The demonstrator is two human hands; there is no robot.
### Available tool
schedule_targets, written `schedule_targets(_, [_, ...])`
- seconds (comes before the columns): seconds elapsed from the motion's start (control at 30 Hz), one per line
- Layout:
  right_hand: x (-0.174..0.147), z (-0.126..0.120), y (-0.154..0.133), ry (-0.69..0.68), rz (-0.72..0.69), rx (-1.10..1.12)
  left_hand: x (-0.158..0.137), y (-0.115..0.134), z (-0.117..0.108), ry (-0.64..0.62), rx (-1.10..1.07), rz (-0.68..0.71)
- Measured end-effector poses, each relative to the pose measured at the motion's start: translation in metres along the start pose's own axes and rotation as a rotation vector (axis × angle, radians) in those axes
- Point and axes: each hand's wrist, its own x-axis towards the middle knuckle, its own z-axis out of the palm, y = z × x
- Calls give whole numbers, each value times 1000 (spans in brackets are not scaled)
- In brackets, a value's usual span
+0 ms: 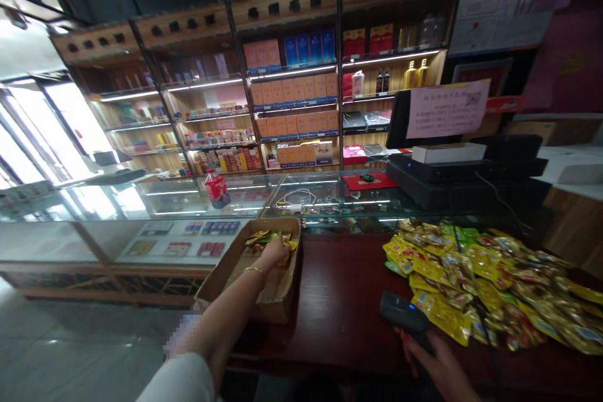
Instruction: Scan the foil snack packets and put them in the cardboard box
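Wooden shelves [282,9] fill the far wall of my remote view; I see rows of orange boxes [292,91] in one of their bays. Before them runs a glass counter [254,201], its left-hand case containing flat packs [221,227]. Closest to my camera is a dark red table [336,289]. A heap of shiny yellow and gold packets [494,270] lies loose on its right side. To the left, well apart from the heap, sits an open cardboard box [293,270] with low walls; I find a smaller lot of similar packets [259,237] at its far end. A red bottle [217,188] stands upright on the glass, beyond the box. The right hand [440,355], near the heap, is wrapped around the handle of a dark scanner [398,309]. The left hand [274,252] reaches into the box, its fingers bent down among the packets there; whether they grip any, I cannot tell.
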Motion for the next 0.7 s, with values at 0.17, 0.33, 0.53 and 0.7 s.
schedule_targets(0.17, [-1,0,-6,9,-57,-56,1,12,10,-31,57,25])
schedule_targets(0.33, [-1,-1,-8,10,-84,-113,-13,21,-6,16,-27,0])
schedule_targets(0.53, [0,1,-2,41,-76,-52,-54,22,-58,238,-293,-88])
schedule_targets(0.7, [-2,4,-7,22,-93,-53,-134,32,-23,276,-642,13])
